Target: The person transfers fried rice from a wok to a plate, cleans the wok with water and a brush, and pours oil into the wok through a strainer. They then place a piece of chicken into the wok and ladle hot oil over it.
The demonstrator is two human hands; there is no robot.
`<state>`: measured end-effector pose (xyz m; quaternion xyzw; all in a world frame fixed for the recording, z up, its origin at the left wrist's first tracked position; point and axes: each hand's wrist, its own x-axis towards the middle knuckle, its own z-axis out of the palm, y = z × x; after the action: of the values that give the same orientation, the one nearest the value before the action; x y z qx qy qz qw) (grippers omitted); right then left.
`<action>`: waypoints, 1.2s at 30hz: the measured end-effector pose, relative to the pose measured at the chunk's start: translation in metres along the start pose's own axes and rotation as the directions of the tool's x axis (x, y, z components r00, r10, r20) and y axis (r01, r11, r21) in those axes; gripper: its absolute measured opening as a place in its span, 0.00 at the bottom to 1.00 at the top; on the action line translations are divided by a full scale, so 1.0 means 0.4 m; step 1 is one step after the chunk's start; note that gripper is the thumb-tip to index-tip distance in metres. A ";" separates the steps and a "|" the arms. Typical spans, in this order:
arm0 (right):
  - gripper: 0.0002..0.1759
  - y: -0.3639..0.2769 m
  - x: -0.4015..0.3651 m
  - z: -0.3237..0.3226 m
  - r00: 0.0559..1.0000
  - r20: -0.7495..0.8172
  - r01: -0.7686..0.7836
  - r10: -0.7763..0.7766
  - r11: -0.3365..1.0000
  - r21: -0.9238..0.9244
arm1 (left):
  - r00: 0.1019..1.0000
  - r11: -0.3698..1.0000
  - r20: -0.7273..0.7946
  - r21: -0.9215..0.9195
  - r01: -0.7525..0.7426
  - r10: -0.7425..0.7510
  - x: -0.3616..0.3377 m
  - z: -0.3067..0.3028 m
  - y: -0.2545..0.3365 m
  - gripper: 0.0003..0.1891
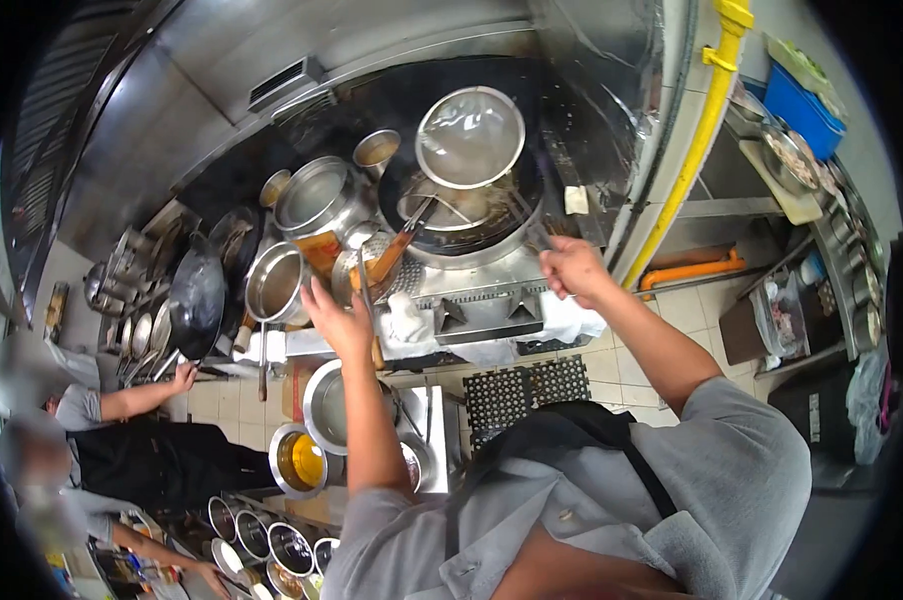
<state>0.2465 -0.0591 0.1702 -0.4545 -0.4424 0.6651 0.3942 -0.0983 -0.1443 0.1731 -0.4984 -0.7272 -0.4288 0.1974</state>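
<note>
My left hand (340, 322) has its fingers spread at the rim of a long-handled saucepan (264, 262). Just right of it, a perforated skimmer (357, 270) lies by a wooden-handled tool (397, 248) that slants toward the wok. On the burner stands a large dark wok (397, 195), with a round ring-like rim and some liquid inside. A round, pale strainer (470, 138) overlaps its far side. At the wok's near right edge, my right hand (574, 270) is closed around the end of a grey metal handle (538, 236).
A big steel pot (312, 195) stands left of the wok. White cloths (407, 318) lie along the stove's front. At left, a co-worker's hand (186, 377) holds another wok (198, 300). Below are a pot of yellow liquid (324, 458) and a black floor mat (527, 392). A yellow pipe (687, 160) rises at right.
</note>
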 end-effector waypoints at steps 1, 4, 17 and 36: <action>0.08 0.004 0.001 0.056 0.994 0.098 -0.044 0.041 0.998 0.034 | 0.999 0.999 -0.034 -0.018 -0.034 0.034 -0.035 -0.059 0.010 0.33; 0.04 0.047 -0.008 0.263 0.953 0.281 -0.136 0.111 0.988 0.071 | 0.982 0.957 0.140 -0.241 0.160 -0.129 -0.161 -0.230 0.032 0.29; 0.09 0.269 -0.072 1.177 0.877 0.397 -0.334 0.272 0.938 0.095 | 0.808 0.623 0.129 -0.571 0.534 -0.574 -0.480 -0.604 -0.048 0.25; 0.22 0.809 -0.102 0.381 0.458 0.809 0.855 0.368 0.068 -0.515 | 0.708 0.338 0.443 -0.658 0.673 -0.550 -0.528 -0.605 -0.088 0.23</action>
<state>0.0732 -0.2285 -0.0960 -0.0973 -0.9622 0.2135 -0.1382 -0.0737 -0.4650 0.1414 -0.2497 -0.6065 -0.7054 -0.2688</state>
